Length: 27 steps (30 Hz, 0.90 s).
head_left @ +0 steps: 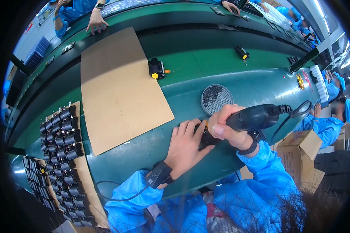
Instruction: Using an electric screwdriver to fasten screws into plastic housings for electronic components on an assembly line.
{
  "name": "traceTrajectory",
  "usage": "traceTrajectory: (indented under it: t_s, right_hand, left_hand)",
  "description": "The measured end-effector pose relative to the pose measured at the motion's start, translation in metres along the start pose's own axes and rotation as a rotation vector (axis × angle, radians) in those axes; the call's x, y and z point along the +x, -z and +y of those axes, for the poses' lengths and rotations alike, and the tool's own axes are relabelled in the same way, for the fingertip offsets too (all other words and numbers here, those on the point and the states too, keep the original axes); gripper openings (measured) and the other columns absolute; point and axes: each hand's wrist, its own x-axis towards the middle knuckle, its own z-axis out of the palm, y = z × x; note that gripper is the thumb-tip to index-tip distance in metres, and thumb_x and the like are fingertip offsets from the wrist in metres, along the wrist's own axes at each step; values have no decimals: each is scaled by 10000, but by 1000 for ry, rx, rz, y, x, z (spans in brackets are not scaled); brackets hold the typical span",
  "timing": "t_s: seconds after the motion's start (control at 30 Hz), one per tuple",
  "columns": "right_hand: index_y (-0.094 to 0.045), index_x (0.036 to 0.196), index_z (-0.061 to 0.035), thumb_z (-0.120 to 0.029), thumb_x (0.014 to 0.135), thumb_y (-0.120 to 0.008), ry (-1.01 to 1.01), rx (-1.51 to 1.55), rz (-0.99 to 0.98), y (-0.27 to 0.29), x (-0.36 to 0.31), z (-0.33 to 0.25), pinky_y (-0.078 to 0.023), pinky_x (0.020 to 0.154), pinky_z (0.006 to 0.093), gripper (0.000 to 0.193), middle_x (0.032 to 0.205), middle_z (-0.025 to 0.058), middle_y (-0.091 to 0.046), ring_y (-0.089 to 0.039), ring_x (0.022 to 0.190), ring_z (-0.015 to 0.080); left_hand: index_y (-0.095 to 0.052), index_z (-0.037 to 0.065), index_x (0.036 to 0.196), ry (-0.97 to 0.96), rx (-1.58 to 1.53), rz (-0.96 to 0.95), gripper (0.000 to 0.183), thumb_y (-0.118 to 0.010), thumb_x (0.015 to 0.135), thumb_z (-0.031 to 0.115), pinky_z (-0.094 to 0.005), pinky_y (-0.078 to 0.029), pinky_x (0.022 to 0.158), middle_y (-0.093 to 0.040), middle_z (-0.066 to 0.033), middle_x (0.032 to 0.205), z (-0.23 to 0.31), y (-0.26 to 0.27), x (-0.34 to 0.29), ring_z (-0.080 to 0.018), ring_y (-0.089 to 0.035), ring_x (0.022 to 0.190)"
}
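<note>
A black electric screwdriver (256, 116) is wrapped in the fingers of my right hand (226, 123), its cord leaving from the right end. Its tip points down beside my left fingers, where my hand hides it. With thumb and fingers around it, my left hand (186, 145) steadies a small black part (209, 140) on the green table; most of that part is covered. Just beyond my hands sits a round grey dish (217, 99) of small dark pieces that look like screws. A black device with a yellow knob (156, 69) stands farther off, touching the cardboard's edge.
A large cardboard sheet (120, 97) lies left of the dish. Several rows of black units (62, 155) stand on cardboard at far left. Another black device (242, 52) rests on the green belt (206, 58). Co-workers' hands (96, 21) reach in across it. Open cartons (299, 155) are at right.
</note>
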Motion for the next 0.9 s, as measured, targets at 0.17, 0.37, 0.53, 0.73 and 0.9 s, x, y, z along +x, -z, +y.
traceTrajectory:
  t_s: [0.17,0.37,0.53,0.73,0.9]
  right_hand:
    - [-594,806,-72,-118,841,-760,-4,-127,-76,10,-7,3,-443,561,262,177,722,56,-643,-572,601,124]
    - [-458,902,-87,-211,970,-589,293,499,29,32,7,-8,-434,482,299,193,589,3,-459,-449,475,115]
    - [-445,891,-99,-256,998,-528,395,464,128,67,3,-21,-388,485,276,207,572,-24,-398,-387,465,90]
    - [-419,867,-109,-226,1004,-512,412,390,237,101,-13,-6,-373,489,267,203,570,-23,-392,-371,471,90]
    - [-406,875,-111,-204,1018,-498,389,455,233,109,-22,2,-378,514,246,193,595,-33,-388,-377,498,70]
  left_hand:
    - [-605,17,1239,-15,-7,4,613,-812,773,358,-449,-414,930,-542,-127,1282,0,-1,1,-335,-505,1184]
    - [-598,36,1298,-2,23,-25,651,-823,765,335,-440,-414,961,-539,-126,1274,2,5,3,-330,-504,1179]
    - [-626,44,1258,-92,-68,74,617,-845,739,295,-453,-454,943,-544,-125,1258,8,26,-2,-338,-521,1156]
    - [-633,49,1173,236,418,-119,538,-843,726,259,-433,-498,913,-526,-131,1158,35,107,-27,-342,-534,1117]
    - [-601,95,1256,138,392,-190,502,-773,799,209,-451,-519,943,-488,-167,1268,36,90,-46,-358,-536,1172]
